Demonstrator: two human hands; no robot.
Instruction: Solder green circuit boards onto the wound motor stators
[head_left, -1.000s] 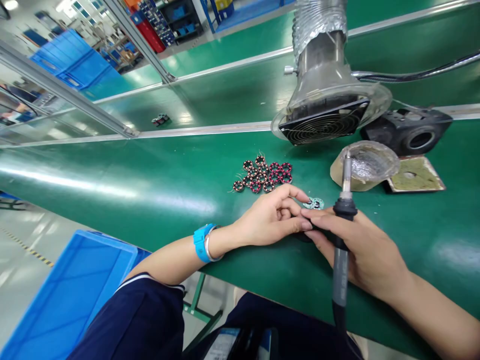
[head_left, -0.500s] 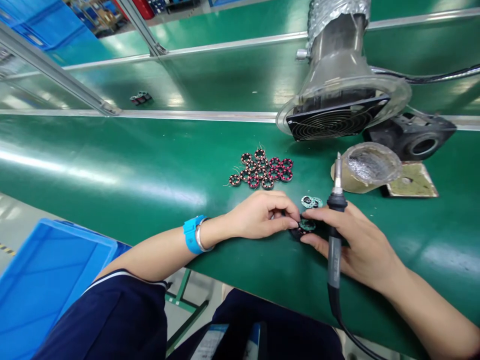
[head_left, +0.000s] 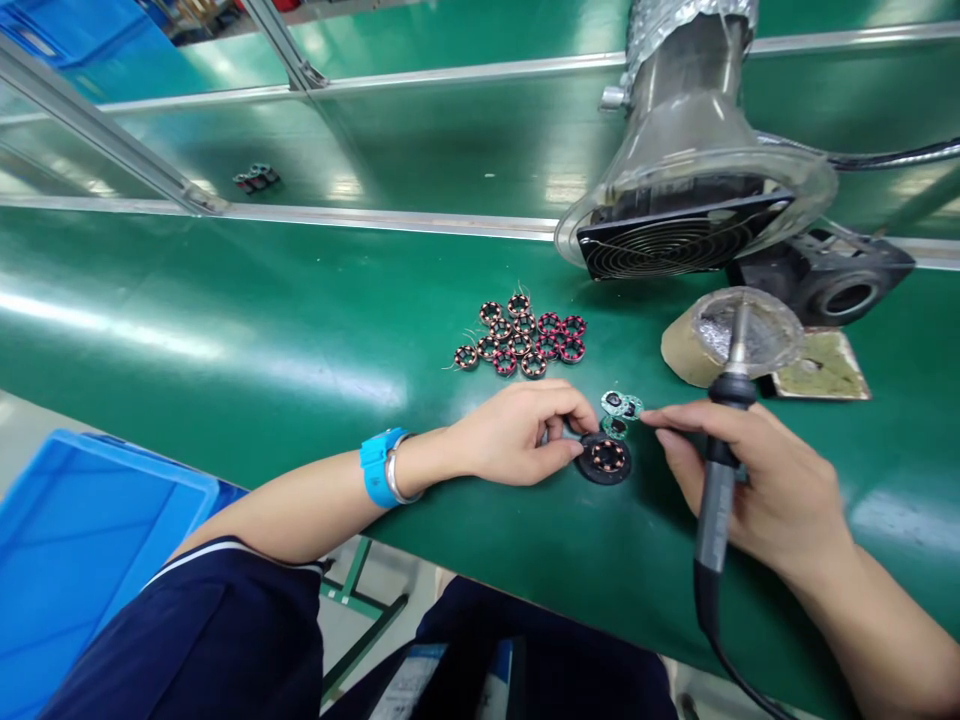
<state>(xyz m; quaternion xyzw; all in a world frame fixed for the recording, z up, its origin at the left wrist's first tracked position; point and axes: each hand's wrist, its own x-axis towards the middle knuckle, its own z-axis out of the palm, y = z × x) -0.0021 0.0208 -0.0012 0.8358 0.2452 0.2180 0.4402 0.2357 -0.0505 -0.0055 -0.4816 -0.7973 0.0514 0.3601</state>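
My left hand [head_left: 531,435] has its thumb and fingertips at the left edge of a black round holder [head_left: 589,470], which lies flat on the bench. Within the holder sits a ring-shaped copper coil [head_left: 607,455]. My right hand [head_left: 780,480] grips a soldering iron [head_left: 714,505], its tip pointing up and away from the holder. The right thumb and index finger reach out beside small round green circuit boards [head_left: 613,402]. One more green board [head_left: 614,428] lies just behind the holder, close to its rim.
Several wound coil rings [head_left: 523,338] are grouped behind my left hand. A fume extractor hood [head_left: 697,190] overhangs the back right, above a cardboard-coloured cup [head_left: 682,350], a dark stand [head_left: 832,275] and a stained plate [head_left: 821,368]. A blue bin [head_left: 105,540] stands left of the bench.
My right hand has moved right with the soldering iron, off the holder. The green circuit board that was on the holder now lies behind it, exposing the coil. My left hand stays at the holder.
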